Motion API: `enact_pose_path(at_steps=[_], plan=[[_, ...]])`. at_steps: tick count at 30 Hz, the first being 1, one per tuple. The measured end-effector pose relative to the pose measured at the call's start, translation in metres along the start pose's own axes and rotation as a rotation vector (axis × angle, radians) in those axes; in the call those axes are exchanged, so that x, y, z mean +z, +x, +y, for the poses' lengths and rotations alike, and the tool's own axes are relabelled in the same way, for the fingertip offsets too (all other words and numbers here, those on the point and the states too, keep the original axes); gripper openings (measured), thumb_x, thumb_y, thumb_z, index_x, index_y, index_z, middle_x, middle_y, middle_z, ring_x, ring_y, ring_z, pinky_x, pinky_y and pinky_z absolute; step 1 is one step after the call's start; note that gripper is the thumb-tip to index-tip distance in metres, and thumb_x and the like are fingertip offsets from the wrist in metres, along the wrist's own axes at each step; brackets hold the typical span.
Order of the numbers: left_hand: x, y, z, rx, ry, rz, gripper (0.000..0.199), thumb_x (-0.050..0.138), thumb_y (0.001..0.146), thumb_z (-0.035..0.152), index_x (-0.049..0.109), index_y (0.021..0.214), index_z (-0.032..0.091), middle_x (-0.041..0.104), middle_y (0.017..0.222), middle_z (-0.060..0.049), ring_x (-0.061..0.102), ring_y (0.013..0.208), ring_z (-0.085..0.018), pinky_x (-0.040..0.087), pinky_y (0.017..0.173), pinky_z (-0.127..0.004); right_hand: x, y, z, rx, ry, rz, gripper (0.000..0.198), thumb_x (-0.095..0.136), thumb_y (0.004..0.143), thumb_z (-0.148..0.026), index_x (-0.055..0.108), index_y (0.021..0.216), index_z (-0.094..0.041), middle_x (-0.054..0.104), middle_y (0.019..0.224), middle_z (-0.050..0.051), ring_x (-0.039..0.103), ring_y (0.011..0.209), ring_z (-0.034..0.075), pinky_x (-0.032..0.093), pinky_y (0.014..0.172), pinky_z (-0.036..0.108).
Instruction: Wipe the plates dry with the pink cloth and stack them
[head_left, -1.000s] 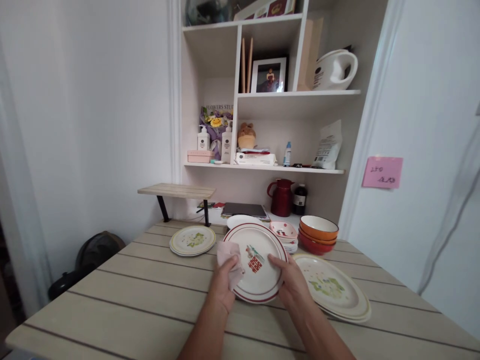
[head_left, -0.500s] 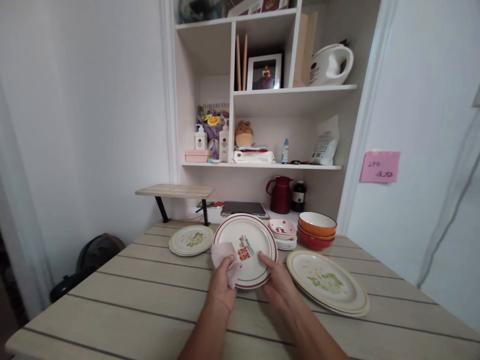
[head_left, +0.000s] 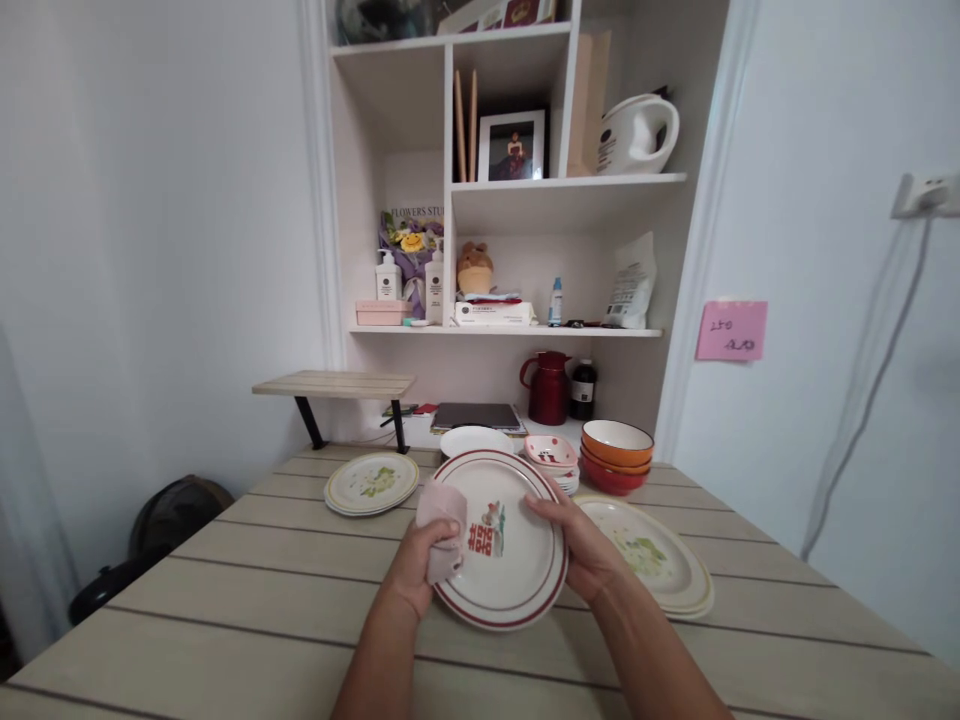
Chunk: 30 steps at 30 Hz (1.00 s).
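Observation:
Between my hands a white plate (head_left: 517, 570) with red rim lines and a red printed design is tilted up above the table. My left hand (head_left: 422, 560) is closed on a pale pink cloth (head_left: 441, 510), pressing it over the plate's left edge. On the other side my right hand (head_left: 581, 540) grips the plate's right edge, thumb on its face and fingers hidden behind. Just beyond the plate is another white dish (head_left: 476, 440), partly covered by it. Large oval plates (head_left: 679, 570) with a green floral print lie stacked to the right, partly behind my right hand.
Smaller floral plates (head_left: 371, 484) lie at the left of the slatted table (head_left: 247, 600), near a small raised shelf (head_left: 334, 384). Pink-patterned dishes (head_left: 551, 452) and stacked orange and red bowls (head_left: 616, 455) stand at the back right. Behind them are a red jug (head_left: 549, 388) and a dark bottle (head_left: 583, 390).
The held plate has come lower and nearer, revealing the white dish behind it. My left hand with the cloth has turned at the plate's left edge. The view has shifted slightly right.

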<state>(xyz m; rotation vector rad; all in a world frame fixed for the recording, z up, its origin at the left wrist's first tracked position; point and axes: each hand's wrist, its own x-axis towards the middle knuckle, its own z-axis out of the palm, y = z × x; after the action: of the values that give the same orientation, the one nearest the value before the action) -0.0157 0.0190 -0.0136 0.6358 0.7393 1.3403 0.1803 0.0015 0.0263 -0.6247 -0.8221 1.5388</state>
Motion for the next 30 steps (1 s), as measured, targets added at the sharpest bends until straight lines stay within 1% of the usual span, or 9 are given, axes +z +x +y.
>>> enact_pose_path(at_steps=[4,8,12,16,20,23,26,28,30], plan=[[-0.001,0.000,0.000,0.012,0.085,-0.078,0.033,0.074,0.051,0.012,0.071,0.083,0.009,0.070,0.066,-0.006,0.060,0.053,-0.015,0.044,0.048,-0.023,-0.006,-0.002,-0.007,0.037,-0.069,-0.020,0.080,0.076,0.063,-0.014,0.047,0.136,-0.026,0.077,0.099,0.008,0.073,0.083,0.028,0.057,0.077,0.043],[0.001,-0.001,-0.002,0.013,0.114,-0.065,0.029,0.074,0.053,0.012,0.071,0.081,0.010,0.071,0.065,-0.006,0.060,0.052,-0.016,0.045,0.048,-0.024,-0.008,0.003,-0.002,0.015,-0.134,0.090,0.078,0.074,0.059,-0.013,0.051,0.132,-0.022,0.078,0.085,0.007,0.072,0.067,0.028,0.058,0.065,0.041],[0.004,0.001,-0.005,0.006,0.077,-0.003,0.029,0.075,0.059,0.018,0.070,0.086,0.011,0.074,0.071,-0.008,0.064,0.056,-0.017,0.050,0.053,-0.025,-0.003,0.007,0.008,-0.071,-0.127,0.173,0.076,0.073,0.055,-0.014,0.052,0.128,-0.021,0.077,0.077,0.005,0.070,0.059,0.026,0.056,0.055,0.036],[0.011,0.005,-0.013,-0.019,-0.014,0.039,0.028,0.070,0.068,0.024,0.068,0.094,0.012,0.075,0.075,-0.009,0.069,0.063,-0.021,0.055,0.061,-0.030,0.003,0.010,0.018,-0.154,-0.083,0.280,0.071,0.073,0.055,-0.016,0.055,0.124,-0.022,0.075,0.071,0.001,0.069,0.056,0.023,0.054,0.053,0.032],[0.025,0.004,-0.027,-0.052,-0.102,0.018,0.033,0.065,0.073,0.024,0.067,0.103,0.010,0.076,0.083,-0.012,0.072,0.074,-0.024,0.056,0.070,-0.033,0.004,0.015,0.028,-0.307,-0.028,0.388,0.068,0.074,0.056,-0.018,0.056,0.121,-0.024,0.076,0.078,-0.001,0.069,0.062,0.021,0.056,0.058,0.030],[0.034,0.000,-0.037,-0.068,-0.153,0.004,0.035,0.065,0.074,0.023,0.067,0.106,0.010,0.077,0.087,-0.011,0.072,0.079,-0.024,0.056,0.073,-0.032,0.006,0.017,0.037,-0.412,0.053,0.448,0.066,0.075,0.058,-0.020,0.055,0.121,-0.028,0.076,0.086,-0.003,0.070,0.068,0.018,0.057,0.064,0.029],[0.038,-0.002,-0.038,-0.046,-0.197,0.021,0.030,0.065,0.073,0.022,0.068,0.101,0.012,0.077,0.086,-0.009,0.072,0.079,-0.022,0.056,0.073,-0.030,0.014,0.016,0.043,-0.433,0.134,0.434,0.070,0.076,0.060,-0.020,0.052,0.125,-0.032,0.075,0.091,-0.005,0.070,0.073,0.017,0.058,0.068,0.028],[0.037,-0.002,-0.034,-0.010,-0.218,0.038,0.026,0.065,0.072,0.020,0.069,0.097,0.013,0.077,0.086,-0.009,0.072,0.078,-0.021,0.056,0.073,-0.029,0.019,0.015,0.046,-0.371,0.162,0.354,0.071,0.076,0.062,-0.019,0.052,0.127,-0.031,0.076,0.093,-0.003,0.071,0.076,0.018,0.058,0.070,0.030],[0.034,-0.001,-0.026,0.025,-0.234,0.054,0.023,0.066,0.069,0.018,0.069,0.091,0.013,0.076,0.086,-0.008,0.071,0.076,-0.020,0.056,0.072,-0.029,0.022,0.016,0.046,-0.273,0.175,0.268,0.068,0.075,0.062,-0.016,0.055,0.127,-0.026,0.077,0.092,0.000,0.072,0.077,0.020,0.059,0.071,0.031]])
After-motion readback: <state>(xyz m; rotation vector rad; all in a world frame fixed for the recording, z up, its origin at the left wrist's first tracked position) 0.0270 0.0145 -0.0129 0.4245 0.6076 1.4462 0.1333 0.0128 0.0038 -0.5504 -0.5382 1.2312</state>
